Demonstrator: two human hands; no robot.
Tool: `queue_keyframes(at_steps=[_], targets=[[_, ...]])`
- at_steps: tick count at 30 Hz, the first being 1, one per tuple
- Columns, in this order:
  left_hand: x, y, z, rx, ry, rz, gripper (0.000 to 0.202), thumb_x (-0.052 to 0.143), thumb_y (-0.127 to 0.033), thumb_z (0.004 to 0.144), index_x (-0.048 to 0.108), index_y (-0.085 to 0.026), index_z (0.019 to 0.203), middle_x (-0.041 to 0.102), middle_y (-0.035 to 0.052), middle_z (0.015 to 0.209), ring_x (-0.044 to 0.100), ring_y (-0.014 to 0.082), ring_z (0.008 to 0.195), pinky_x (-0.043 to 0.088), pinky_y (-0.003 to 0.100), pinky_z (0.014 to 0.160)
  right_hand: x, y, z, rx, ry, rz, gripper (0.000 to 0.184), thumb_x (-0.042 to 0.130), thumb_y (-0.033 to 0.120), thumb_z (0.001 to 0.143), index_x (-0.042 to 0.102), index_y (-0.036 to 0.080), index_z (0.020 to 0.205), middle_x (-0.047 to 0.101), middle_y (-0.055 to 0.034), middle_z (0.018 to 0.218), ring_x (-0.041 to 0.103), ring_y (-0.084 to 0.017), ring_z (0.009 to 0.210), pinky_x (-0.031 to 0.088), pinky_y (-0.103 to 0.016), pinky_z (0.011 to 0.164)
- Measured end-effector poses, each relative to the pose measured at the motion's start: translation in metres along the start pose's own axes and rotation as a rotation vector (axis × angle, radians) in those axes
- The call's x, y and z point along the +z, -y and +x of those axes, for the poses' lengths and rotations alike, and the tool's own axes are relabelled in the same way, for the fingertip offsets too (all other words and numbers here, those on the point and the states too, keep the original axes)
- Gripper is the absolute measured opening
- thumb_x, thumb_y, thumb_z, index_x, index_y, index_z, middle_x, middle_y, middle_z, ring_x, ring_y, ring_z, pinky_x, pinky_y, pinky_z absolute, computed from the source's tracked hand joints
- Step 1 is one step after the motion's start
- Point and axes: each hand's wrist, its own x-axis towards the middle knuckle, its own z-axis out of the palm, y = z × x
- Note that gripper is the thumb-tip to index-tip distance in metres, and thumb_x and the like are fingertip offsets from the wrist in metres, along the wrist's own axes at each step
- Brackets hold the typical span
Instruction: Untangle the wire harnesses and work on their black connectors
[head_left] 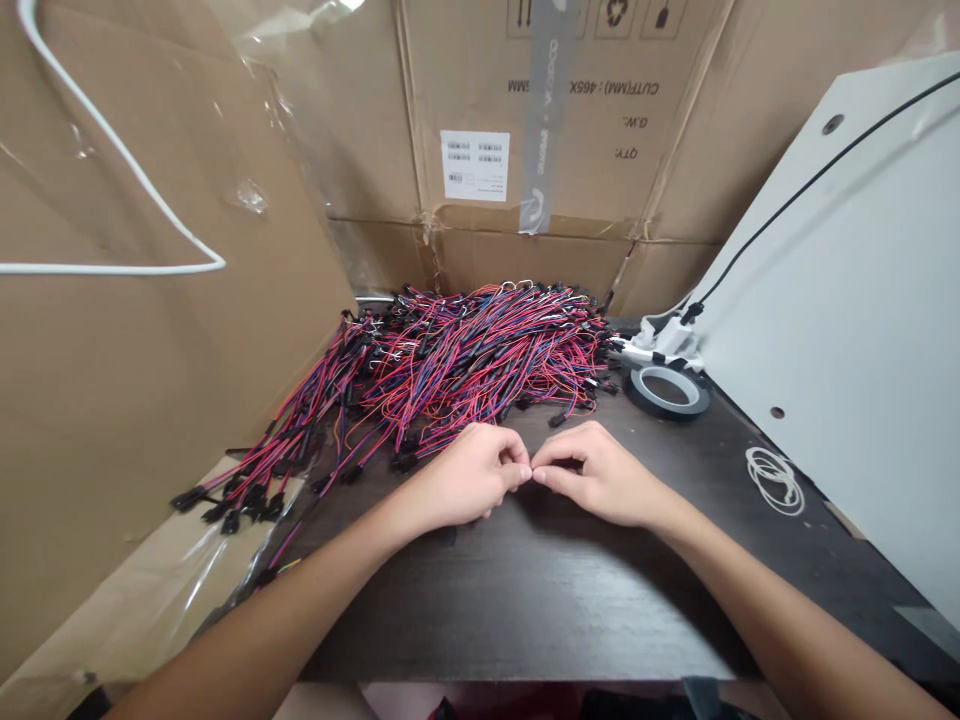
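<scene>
While your two hands meet at the middle of the dark bench [525,600], the fingertips of your left hand [469,478] and your right hand [600,478] press together as if pinching something very small between them. Both are curled nearly closed, thumb against forefinger, but whatever sits in that pinch is too small to make out; I cannot tell whether you hold a wire end, a connector or nothing at all.

Just beyond your knuckles lies the heap of wire harnesses [465,360], red, blue and black leads with black plugs, spread across the back of the bench and spilling in a bundle toward the left edge [247,480]. It sits close, probably so that you can draw from it without stretching.

To the right, a roll of black tape [666,390] lies flat near the heap, and a few white loops, perhaps rubber bands [774,480], lie further toward you. A white panel [862,330] leans at the right with a black cable running up it. Cardboard cartons [562,120] wall in the back and left; one carries a white label whose print is unreadable.

Your forearms are cut off by the lower frame, and the bench's near edge hides whatever lies below.
</scene>
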Motion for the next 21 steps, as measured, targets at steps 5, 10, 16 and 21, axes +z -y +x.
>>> queue_keyframes(at_steps=[5, 10, 16, 21], targets=[[-0.002, -0.001, 0.002, -0.007, 0.051, -0.129, 0.013, 0.049, -0.024, 0.080, 0.052, -0.013, 0.074, 0.050, -0.0031, 0.051, 0.048, 0.0085, 0.039, 0.040, 0.018, 0.037, -0.007, -0.006, 0.000, 0.094, 0.016, 0.198, 0.022, 0.056, 0.024, 0.080, 0.068, 0.011, 0.067, 0.056, 0.0000, 0.053, 0.045, -0.009, 0.051, 0.035, -0.022, 0.054], [-0.006, 0.001, 0.003, -0.026, 0.091, -0.233, 0.014, 0.052, -0.024, 0.077, 0.053, -0.012, 0.071, 0.050, -0.0022, 0.053, 0.047, 0.0071, 0.040, 0.040, 0.017, 0.037, -0.015, -0.011, 0.001, 0.141, 0.013, 0.291, 0.021, 0.057, 0.025, 0.075, 0.067, 0.011, 0.062, 0.053, 0.0003, 0.051, 0.041, -0.008, 0.050, 0.031, -0.022, 0.051], [-0.011, 0.006, 0.004, -0.034, 0.123, -0.318, 0.015, 0.054, -0.025, 0.075, 0.051, -0.012, 0.069, 0.052, -0.0008, 0.055, 0.047, 0.0072, 0.040, 0.042, 0.019, 0.038, -0.031, -0.015, -0.001, 0.240, -0.051, 0.434, 0.017, 0.064, 0.025, 0.063, 0.066, 0.012, 0.054, 0.051, 0.0001, 0.047, 0.038, -0.008, 0.047, 0.028, -0.022, 0.047], [-0.014, 0.008, 0.005, -0.025, 0.137, -0.344, 0.018, 0.056, -0.026, 0.076, 0.050, -0.012, 0.068, 0.053, -0.0004, 0.057, 0.047, 0.0072, 0.041, 0.043, 0.020, 0.037, -0.045, -0.018, -0.006, 0.275, -0.158, 0.476, 0.013, 0.065, 0.022, 0.058, 0.066, 0.013, 0.051, 0.050, 0.0001, 0.045, 0.035, -0.008, 0.045, 0.025, -0.023, 0.045]])
